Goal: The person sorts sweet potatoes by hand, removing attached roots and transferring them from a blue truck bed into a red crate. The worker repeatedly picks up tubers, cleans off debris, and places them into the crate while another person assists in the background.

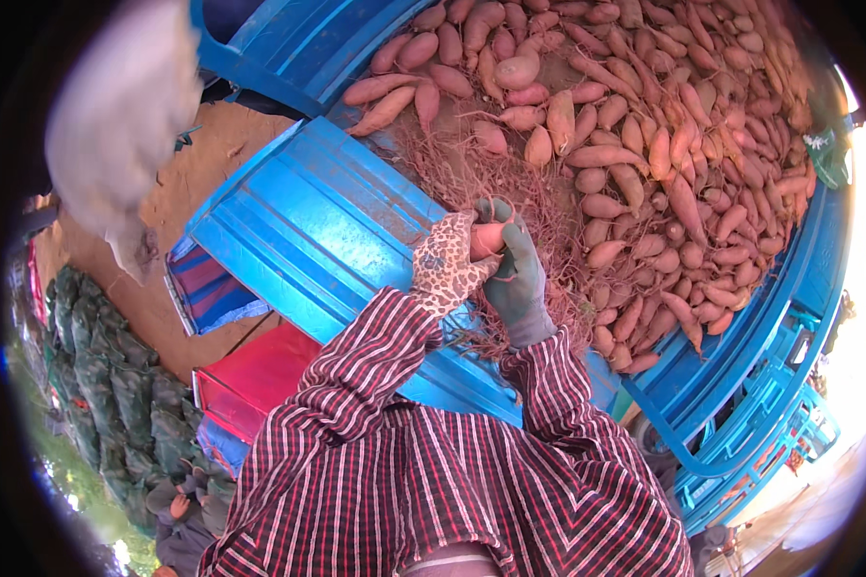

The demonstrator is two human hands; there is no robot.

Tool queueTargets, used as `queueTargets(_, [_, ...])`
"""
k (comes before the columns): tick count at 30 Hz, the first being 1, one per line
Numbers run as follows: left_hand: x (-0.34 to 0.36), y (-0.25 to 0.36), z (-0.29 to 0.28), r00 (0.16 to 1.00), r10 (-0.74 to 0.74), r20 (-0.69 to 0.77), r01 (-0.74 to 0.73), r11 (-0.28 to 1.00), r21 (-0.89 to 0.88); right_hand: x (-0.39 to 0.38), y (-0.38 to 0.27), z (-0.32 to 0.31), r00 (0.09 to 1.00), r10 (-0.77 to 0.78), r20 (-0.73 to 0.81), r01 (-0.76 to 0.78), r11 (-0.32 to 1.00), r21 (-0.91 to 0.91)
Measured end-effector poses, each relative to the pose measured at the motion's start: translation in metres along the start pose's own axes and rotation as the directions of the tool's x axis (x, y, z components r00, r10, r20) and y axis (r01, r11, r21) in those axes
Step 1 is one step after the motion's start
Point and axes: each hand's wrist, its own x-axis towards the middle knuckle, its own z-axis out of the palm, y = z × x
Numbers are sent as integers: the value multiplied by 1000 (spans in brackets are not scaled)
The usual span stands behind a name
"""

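My left hand [445, 264], in a leopard-print glove, is closed round one side of a sweet potato [487, 240]. On its other side my right hand [516, 279], in a grey-green coated glove, grips the same sweet potato, fingers curled at its far end. Both hands are over the edge of a blue ribbed metal panel [327, 212]. Thin reddish roots [548, 231] lie in a tangle just beyond and beside my right hand. A big heap of sweet potatoes [683, 183] spreads to the far right.
Blue metal rails [674, 442] run round the heap on the right. Below the panel, at left, stand a red box-shaped container [250, 380] and a blue-and-red striped one [212, 288]. Filled dark green sacks [106, 375] line the far left. A blurred pale shape [120, 125] hangs upper left.
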Motion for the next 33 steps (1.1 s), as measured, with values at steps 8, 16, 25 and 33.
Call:
queueTargets(8, [-11, -8, -32, 820, 466, 333, -558, 782, 280, 5, -18, -20, 951, 306, 46, -278, 909, -310])
queueTargets(16, [-28, -12, -39, 953, 301, -40, -275, 912, 305, 31, 4, 28, 965, 85, -247, -14, 961, 276])
queueTargets(25, [-1, -42, -22, 996, 0, 92, -22, 973, 231, 53, 25, 18, 978, -2, -208, 125, 806, 579])
queueTargets(33, [38, -52, 13, 999, -13, 35, 14, 1000, -21, 52, -9, 19, 946, -136, -294, 250, 885, 393])
